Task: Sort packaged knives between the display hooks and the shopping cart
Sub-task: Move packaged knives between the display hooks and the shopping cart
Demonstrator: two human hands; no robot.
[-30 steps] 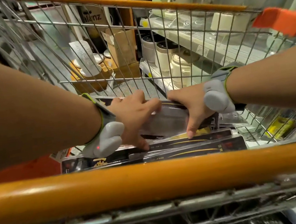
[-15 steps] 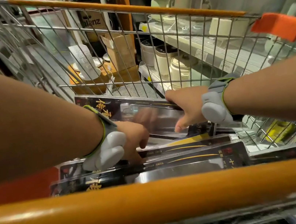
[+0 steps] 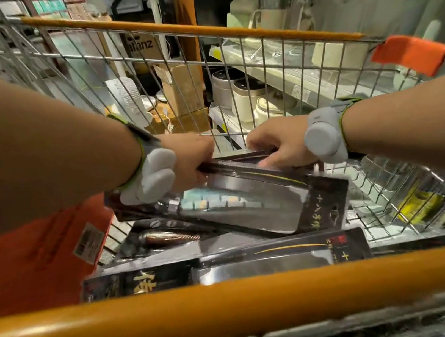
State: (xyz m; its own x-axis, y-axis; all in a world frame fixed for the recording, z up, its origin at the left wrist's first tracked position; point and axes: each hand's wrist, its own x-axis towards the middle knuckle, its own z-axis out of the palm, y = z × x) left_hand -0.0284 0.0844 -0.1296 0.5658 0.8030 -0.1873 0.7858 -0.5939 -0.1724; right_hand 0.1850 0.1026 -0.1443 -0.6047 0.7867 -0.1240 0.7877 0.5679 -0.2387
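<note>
A shop aisle with shelves of pale appliances shows through the wire shopping cart point(image 3: 270, 54). At frame centre, the left hand point(image 3: 189, 158) and right hand point(image 3: 278, 145) both curl their fingers around 1 tilted packaged knife point(image 3: 255, 201), raised above other knife packs point(image 3: 230, 265) lying in the cart.

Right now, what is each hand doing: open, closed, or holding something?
Left hand: closed, gripping the far edge of the top knife package.
Right hand: closed, fingers curled over the same package's far edge.
</note>
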